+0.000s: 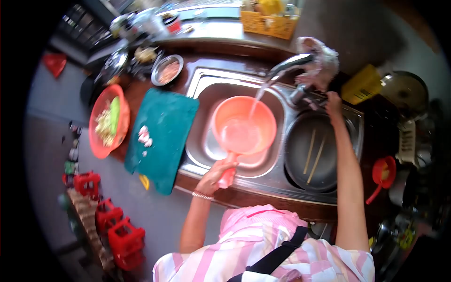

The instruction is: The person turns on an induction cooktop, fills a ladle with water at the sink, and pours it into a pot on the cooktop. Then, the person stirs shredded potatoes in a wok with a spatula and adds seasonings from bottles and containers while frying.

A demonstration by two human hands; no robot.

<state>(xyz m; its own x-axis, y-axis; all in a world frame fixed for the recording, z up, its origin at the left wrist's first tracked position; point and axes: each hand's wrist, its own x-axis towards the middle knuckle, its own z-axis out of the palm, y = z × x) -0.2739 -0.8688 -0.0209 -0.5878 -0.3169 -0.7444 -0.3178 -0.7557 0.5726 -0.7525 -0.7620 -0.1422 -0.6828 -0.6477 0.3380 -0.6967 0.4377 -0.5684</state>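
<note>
My left hand [218,176] is wrapped around the handle of a coral-pink water dipper [221,127], held over the steel sink basin [193,145]. Water runs from the curved faucet [287,66] into the dipper, and some water shows inside it. My right hand [334,105] reaches to the faucet's base and is closed at the tap handle [315,99]; its fingertips are small and partly hidden. Below that hand, a dark frying pan [298,150] with a pair of chopsticks [315,160] in it sits on the right side of the sink. A crumpled cloth [324,66] hangs over the faucet.
Left of the sink lies a green cutting board [164,122] with small pale pieces on it. Beyond it are a coral basket [96,143] of cut vegetables and a metal bowl [159,81] of minced food. A red ladle-like strainer [383,171] lies right. Red stools [126,242] stand lower left.
</note>
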